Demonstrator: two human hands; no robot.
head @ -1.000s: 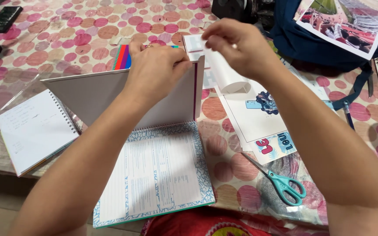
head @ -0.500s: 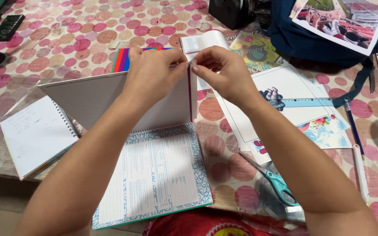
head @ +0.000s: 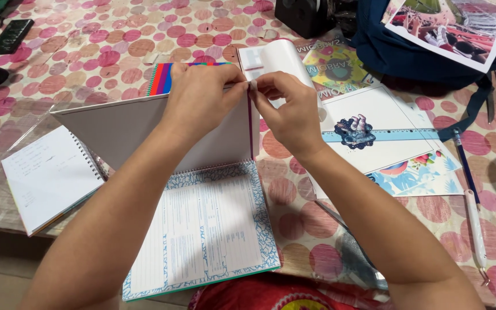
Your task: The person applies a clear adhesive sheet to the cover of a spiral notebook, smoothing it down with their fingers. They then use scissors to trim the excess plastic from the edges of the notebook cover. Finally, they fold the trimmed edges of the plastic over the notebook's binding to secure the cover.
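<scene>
White spiral notebook cover (head: pixel 144 129) stands raised above its open printed page (head: pixel 202 229) on the dotted tablecloth (head: pixel 87 51). Left hand (head: pixel 199 97) and right hand (head: pixel 288 109) meet at its top right corner, fingertips closed, pinching a small white strip (head: pixel 253 85). Paper sheets (head: pixel 386 143) lie just right

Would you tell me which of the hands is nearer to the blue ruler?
Right. The right hand is just left of the blue ruler; the left hand is farther left, over the raised notebook cover.

Two hands (head: pixel 202 100); two spiral notebooks (head: pixel 202 229); one blue pen (head: pixel 466 166).
</scene>
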